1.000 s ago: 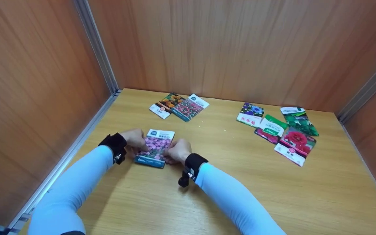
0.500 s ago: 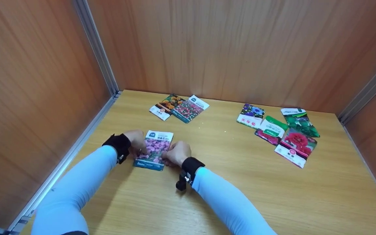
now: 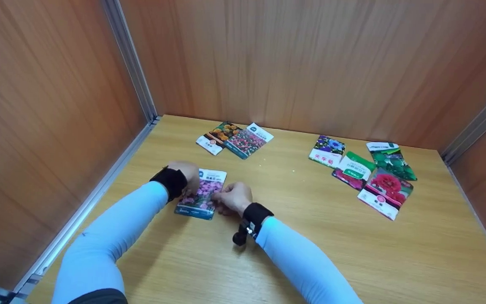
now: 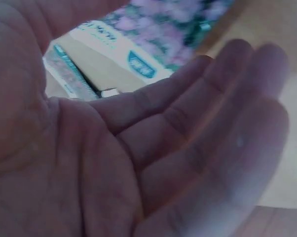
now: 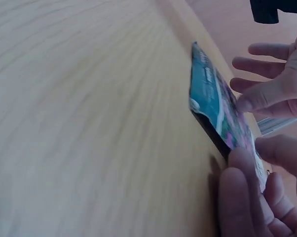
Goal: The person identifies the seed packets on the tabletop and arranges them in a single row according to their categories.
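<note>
- We count two hands at one pink-flowered packet [image 3: 206,190], which is between them on the left part of the desk [image 3: 395,253].
- Our left hand [image 3: 190,175] is loosely extended, its fingers apart and a fingertip at the packet's face; our right hand [image 3: 236,197] pinches the packet's edge between thumb and fingers.
- Two more packets overlap near the back: an orange-flowered packet [image 3: 222,134] and a teal-ended packet [image 3: 249,141].
- Towards the right we count at least four, crowded together: a blue-flowered packet [image 3: 327,150], a green-topped packet [image 3: 356,166], a leafy green packet [image 3: 390,160] and a red-flowered packet [image 3: 386,190].
- All are thin, printed rectangles; the desk has pale wood grain, and two light-blue sleeves [image 3: 310,266] look smooth and stretchy.
- Our left hand covers part of the held packet's left side; we cannot tell whether others lie beneath it, and the small print is too blurred to read.
</note>
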`<move>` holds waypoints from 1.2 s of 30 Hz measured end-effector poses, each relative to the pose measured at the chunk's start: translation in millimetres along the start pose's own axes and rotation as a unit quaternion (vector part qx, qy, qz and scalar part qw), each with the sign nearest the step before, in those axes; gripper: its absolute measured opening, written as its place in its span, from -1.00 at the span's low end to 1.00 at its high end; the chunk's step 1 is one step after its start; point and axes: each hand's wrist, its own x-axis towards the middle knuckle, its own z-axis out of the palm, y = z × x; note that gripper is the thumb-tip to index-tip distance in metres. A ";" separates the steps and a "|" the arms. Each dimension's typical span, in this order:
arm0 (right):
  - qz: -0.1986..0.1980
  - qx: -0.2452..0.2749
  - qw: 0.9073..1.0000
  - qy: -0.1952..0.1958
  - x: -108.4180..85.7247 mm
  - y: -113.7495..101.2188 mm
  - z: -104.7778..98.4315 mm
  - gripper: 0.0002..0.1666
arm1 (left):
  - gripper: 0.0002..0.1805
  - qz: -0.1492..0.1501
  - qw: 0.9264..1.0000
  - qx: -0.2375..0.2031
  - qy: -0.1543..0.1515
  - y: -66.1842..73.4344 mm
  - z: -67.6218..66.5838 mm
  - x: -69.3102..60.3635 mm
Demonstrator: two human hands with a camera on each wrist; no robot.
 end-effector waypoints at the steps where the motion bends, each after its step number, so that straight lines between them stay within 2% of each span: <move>1: 0.004 0.006 1.000 0.001 0.4 0.6 -3.1 -0.73 | -0.76 0.003 1.000 0.012 0.013 3.9 -1.1 -0.2; 4: 0.005 0.012 1.000 0.012 2.7 0.7 -15.6 -0.73 | -0.76 0.017 0.997 0.047 0.062 14.1 -5.2 3.1; 6: 0.004 0.017 1.000 0.023 5.2 -0.6 -26.7 -0.75 | -0.75 0.028 0.993 0.043 0.102 20.8 -7.7 8.7; 8: 0.005 0.018 0.999 0.038 8.8 -3.5 -40.5 -0.77 | -0.68 0.045 0.987 0.030 0.154 28.6 -10.8 15.6; 10: 0.006 0.011 0.998 0.056 12.6 -6.7 -55.0 -0.78 | -0.67 0.066 0.974 0.008 0.216 37.2 -13.3 24.1; 14: 0.003 -0.031 0.995 0.096 19.2 -13.4 -82.5 -0.77 | -0.79 0.114 0.939 -0.024 0.324 55.0 -17.2 39.3; 16: -0.003 -0.064 0.991 0.120 21.5 -16.2 -94.4 -0.77 | -0.87 0.133 0.923 -0.036 0.359 63.3 -19.4 46.1; 19: -0.005 -0.103 0.983 0.154 24.0 -21.5 -109.5 -0.79 | -0.83 0.151 0.908 -0.047 0.387 73.2 -23.1 56.3; 20: -0.008 -0.115 0.980 0.163 24.8 -23.4 -114.1 -0.79 | -0.84 0.153 0.905 -0.052 0.393 75.7 -24.6 59.7; 23: -0.007 -0.125 0.975 0.181 26.8 -27.4 -128.7 -0.78 | -0.81 0.143 0.907 -0.064 0.390 84.3 -29.3 72.1; 25: -0.010 -0.141 0.971 0.195 28.1 -28.3 -138.6 -0.77 | -0.78 0.130 0.913 -0.072 0.379 89.9 -31.9 81.1; 30: -0.006 -0.189 0.954 0.232 30.7 -27.2 -159.9 -0.74 | -0.69 0.102 0.934 -0.092 0.330 101.4 -34.1 105.1; 36: -0.009 -0.211 0.944 0.253 30.7 -26.9 -172.5 -0.71 | -0.53 0.073 0.948 -0.117 0.286 101.3 -31.3 134.2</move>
